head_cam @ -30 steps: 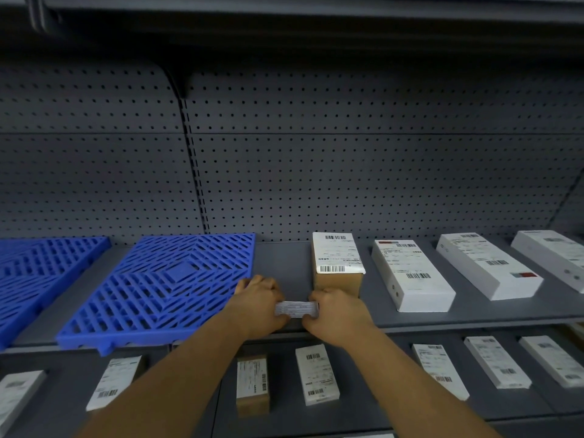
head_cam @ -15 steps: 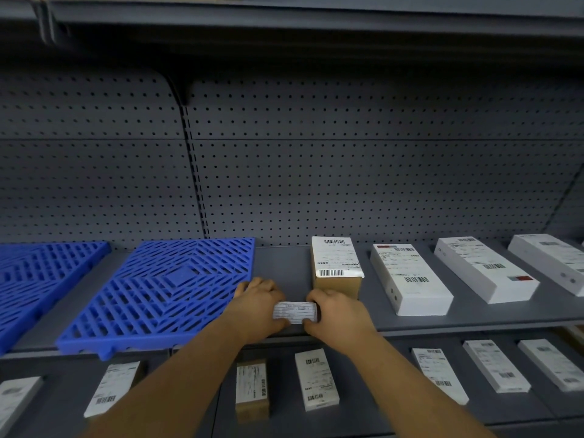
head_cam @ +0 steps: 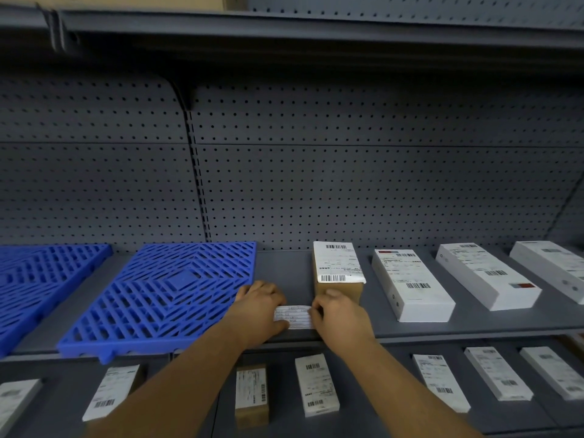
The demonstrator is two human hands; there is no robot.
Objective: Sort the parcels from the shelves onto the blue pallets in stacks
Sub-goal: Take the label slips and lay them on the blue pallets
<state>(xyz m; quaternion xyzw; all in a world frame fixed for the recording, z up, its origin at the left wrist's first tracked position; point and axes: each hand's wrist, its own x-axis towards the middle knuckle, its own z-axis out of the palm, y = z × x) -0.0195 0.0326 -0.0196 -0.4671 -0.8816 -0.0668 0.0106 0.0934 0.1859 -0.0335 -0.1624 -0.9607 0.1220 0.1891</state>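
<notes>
Hardly moved since earlier: my left hand (head_cam: 259,308) & right hand (head_cam: 339,317) still grip a small flat white-labelled parcel (head_cam: 293,317) at grey metal shelf (head_cam: 284,270) front, beside blue plastic lattice pallet (head_cam: 164,295).

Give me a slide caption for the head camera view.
Both hands grip a small labelled parcel beside an empty blue pallet.

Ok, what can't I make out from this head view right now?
- Small labelled parcel: its ends are covered by the left hand and right hand.
- Label print: too small and blurred.
- Far-left blue pallet and far-right white parcel: cut off by frame edges.
- Lower shelf parcels: partly hidden by forearms.
</notes>
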